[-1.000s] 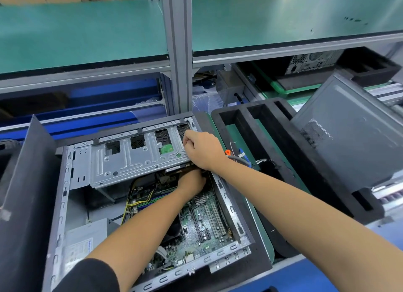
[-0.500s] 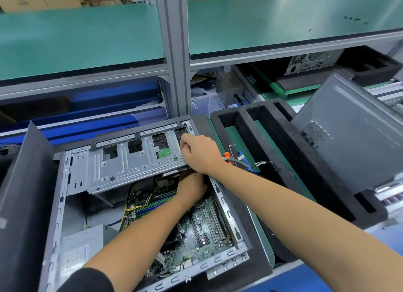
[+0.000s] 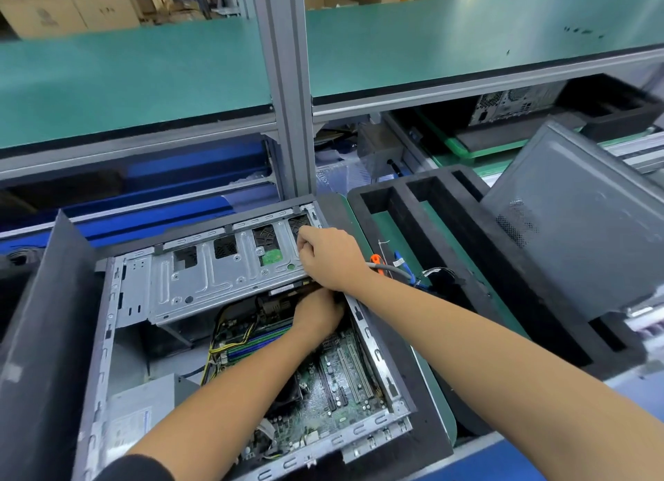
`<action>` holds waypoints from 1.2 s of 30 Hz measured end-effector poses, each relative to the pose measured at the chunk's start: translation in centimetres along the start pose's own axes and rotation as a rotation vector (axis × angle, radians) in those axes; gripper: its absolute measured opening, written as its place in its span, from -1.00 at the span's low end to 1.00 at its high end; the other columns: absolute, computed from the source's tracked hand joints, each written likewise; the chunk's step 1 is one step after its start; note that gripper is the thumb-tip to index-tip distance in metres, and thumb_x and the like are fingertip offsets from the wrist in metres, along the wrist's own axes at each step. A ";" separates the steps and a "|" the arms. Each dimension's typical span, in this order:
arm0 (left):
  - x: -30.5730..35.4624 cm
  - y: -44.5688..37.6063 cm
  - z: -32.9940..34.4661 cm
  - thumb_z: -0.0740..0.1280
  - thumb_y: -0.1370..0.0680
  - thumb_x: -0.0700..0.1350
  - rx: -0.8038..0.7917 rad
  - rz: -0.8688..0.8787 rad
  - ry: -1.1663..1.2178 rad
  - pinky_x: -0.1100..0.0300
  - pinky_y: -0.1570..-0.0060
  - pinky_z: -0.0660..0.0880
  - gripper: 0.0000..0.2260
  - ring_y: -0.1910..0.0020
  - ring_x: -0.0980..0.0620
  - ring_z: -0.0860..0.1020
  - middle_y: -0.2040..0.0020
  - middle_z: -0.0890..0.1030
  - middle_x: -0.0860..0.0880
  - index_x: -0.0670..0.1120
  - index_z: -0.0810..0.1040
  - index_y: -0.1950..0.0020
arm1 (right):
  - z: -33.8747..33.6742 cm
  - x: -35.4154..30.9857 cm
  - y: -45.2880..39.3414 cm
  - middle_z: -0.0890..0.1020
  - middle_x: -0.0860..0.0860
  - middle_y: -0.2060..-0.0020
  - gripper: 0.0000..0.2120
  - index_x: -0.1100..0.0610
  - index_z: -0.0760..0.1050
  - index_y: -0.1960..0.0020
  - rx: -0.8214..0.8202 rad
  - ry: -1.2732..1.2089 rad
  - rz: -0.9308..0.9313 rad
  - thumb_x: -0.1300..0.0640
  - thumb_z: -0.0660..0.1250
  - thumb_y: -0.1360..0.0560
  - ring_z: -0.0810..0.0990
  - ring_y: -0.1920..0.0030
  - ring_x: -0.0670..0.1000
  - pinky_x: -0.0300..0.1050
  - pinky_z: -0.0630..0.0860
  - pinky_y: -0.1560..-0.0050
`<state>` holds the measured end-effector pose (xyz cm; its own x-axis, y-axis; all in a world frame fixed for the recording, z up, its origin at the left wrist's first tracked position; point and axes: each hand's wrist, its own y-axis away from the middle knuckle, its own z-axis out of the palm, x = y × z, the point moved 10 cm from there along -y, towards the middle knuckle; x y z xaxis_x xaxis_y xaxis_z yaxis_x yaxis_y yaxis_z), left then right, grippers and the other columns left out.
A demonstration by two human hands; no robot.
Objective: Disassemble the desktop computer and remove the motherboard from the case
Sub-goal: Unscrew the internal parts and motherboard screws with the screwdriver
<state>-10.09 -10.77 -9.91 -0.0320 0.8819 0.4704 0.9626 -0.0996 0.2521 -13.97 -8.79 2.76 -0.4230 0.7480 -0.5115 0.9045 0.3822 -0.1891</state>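
The open computer case (image 3: 377, 358) lies on its side in a black foam tray. A silver metal drive cage (image 3: 201, 283) spans its far end, and the green motherboard (image 3: 337, 383) shows below it. My right hand (image 3: 330, 258) is closed over the right end of the drive cage. Just beneath the cage's near edge, my left hand (image 3: 316, 315) reaches into the case above the motherboard. Its fingers are hidden under the cage and my right hand.
A grey power supply (image 3: 136, 408) fills the case's near left corner, with yellow and black wires (image 3: 230, 340) beside it. To the right are a black foam tray (image 3: 402, 222), loose cables with orange and blue plugs (image 3: 391, 265), and a leaning grey side panel (image 3: 582, 236). A green shelf (image 3: 143, 74) overhangs.
Both hands stay at the right end of the drive cage. Only the view has shifted slightly.
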 end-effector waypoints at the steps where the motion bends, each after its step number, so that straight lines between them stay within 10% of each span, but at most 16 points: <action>1: 0.0 -0.1 0.2 0.15 -0.59 -0.09 -0.013 -0.014 -0.007 0.12 0.34 0.27 -0.81 0.11 -0.24 0.54 0.10 0.59 -0.22 -0.11 0.37 0.20 | 0.0 0.0 0.0 0.59 0.05 0.33 -0.89 0.11 0.47 0.13 0.000 0.004 -0.001 0.21 0.17 -0.49 0.46 0.33 0.12 -0.10 0.33 0.36; 36: -0.8 0.0 0.0 0.19 -0.53 -0.16 0.032 -0.109 -0.074 0.15 0.25 0.35 -0.92 0.02 -0.20 0.59 0.04 0.64 -0.16 -0.07 0.43 0.15 | 0.4 0.1 -0.1 0.57 0.02 0.34 -0.89 0.09 0.44 0.18 -0.025 0.040 0.007 0.22 0.17 -0.46 0.47 0.31 0.11 -0.13 0.21 0.40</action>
<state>-10.06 -11.44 -10.31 -0.1182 0.9185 0.3775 0.9627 0.0127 0.2704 -14.03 -8.98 2.43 -0.4191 0.7715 -0.4787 0.9059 0.3903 -0.1641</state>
